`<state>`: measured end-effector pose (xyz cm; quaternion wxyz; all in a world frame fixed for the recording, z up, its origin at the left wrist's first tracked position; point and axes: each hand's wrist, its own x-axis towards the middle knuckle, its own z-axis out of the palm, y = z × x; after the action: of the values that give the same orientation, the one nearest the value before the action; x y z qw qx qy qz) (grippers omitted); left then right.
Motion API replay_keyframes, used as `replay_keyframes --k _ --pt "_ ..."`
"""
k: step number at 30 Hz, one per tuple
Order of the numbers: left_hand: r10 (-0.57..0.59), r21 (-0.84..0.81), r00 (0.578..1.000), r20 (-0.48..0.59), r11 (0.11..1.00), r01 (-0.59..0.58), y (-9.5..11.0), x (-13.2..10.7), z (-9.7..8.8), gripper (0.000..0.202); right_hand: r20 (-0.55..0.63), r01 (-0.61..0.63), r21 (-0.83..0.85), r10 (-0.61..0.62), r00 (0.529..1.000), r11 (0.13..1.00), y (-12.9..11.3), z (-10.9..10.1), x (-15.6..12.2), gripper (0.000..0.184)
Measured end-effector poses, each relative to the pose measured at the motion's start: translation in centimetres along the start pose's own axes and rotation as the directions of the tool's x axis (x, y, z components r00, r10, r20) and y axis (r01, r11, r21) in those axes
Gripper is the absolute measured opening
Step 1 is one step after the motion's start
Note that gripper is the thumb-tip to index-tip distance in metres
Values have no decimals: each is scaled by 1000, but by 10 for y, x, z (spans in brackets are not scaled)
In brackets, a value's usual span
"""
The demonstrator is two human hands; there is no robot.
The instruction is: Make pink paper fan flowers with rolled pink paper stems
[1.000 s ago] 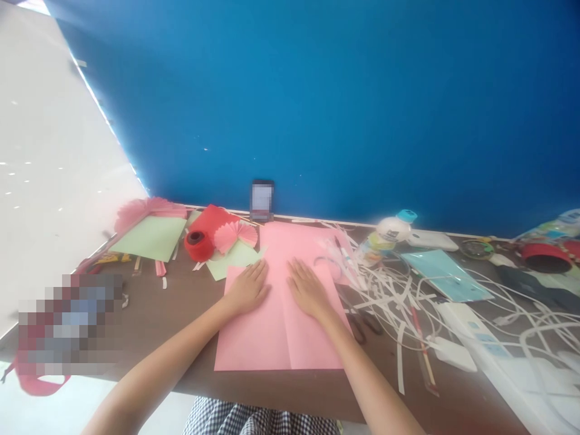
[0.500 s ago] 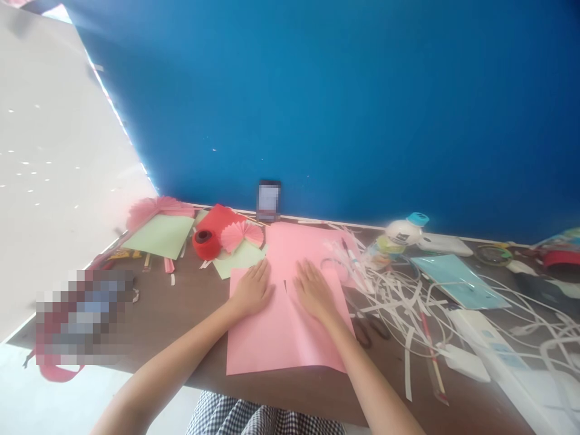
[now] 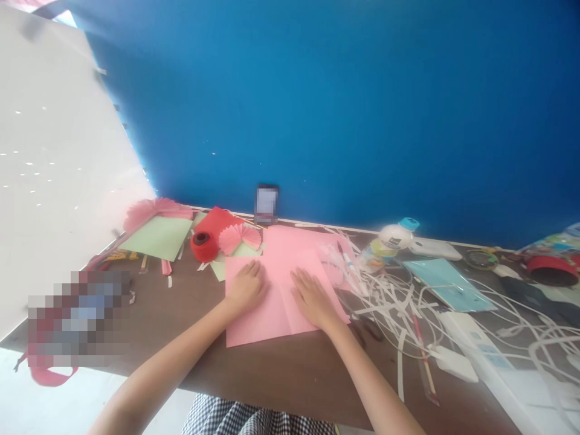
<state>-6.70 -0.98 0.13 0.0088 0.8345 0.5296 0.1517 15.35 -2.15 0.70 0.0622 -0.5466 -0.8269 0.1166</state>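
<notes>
A sheet of pink paper with a crease down its middle lies flat on the desk in front of me. My left hand rests palm down on its left half, fingers stretched out. On the right half lies my right hand, also flat with its fingers extended. Neither hand grips anything. Beyond the sheet is more pink paper, partly covered by it. A pink pleated paper fan and a red roll of tape or ribbon lie to the left of these papers.
Behind the desk stands a blue panel, with a phone leaning on it. White paper strips and cables tangle at right, near a blue-capped bottle, a teal packet and a power strip. Green paper lies left.
The creased sheet has slid away from me, so its near edge lies farther from the desk edge. Both hands stay flat on it. The view has shifted slightly.
</notes>
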Motion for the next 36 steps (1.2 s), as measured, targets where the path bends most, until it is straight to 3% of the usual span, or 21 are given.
replay_keyframes --k 5,15,23,30,36 --pt "-17 -37 998 58 999 19 -3 -9 11 59 -53 -70 -50 67 996 996 3 9 6 53" --pt "-65 14 997 30 998 65 -10 -15 14 59 -85 -146 -52 141 986 988 3 8 4 54" --pt "25 24 999 -22 999 -25 -2 -10 0 55 -89 24 45 -20 996 999 7 -4 -8 52" --pt "131 -74 987 96 989 -124 6 -27 1 79 -3 46 17 -46 999 999 6 -7 -10 51" --pt "195 -79 973 126 979 -186 -1 -23 -14 76 -10 57 35 -57 998 998 13 -9 -10 50"
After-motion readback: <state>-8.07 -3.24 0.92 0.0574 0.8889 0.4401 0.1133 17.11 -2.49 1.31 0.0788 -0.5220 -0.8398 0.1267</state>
